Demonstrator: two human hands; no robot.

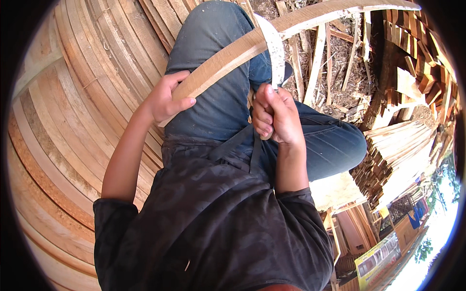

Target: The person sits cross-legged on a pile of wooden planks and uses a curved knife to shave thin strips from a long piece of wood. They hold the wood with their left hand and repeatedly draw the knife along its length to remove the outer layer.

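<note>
My left hand (164, 101) grips the near end of a long, sawn wooden strip (225, 62), with the thumb on top. The strip lies slanting across my raised left thigh and runs on to the upper right, looking bowed near the picture's rim. In my right hand (277, 114), closed with the thumb along the top, is the handle of a curved knife. Its bright blade (276, 56) reaches up and crosses over the strip; I cannot tell whether its edge touches the wood. Most of the handle is hidden by my fingers.
Long boards (87, 131) lie side by side on my left. Offcuts and shavings (335, 72) cover the ground ahead to the right. On the right stand a stack of thin wood strips (400, 155) and a heap of short wood pieces (427, 63). My bent legs (208, 92) take up the middle.
</note>
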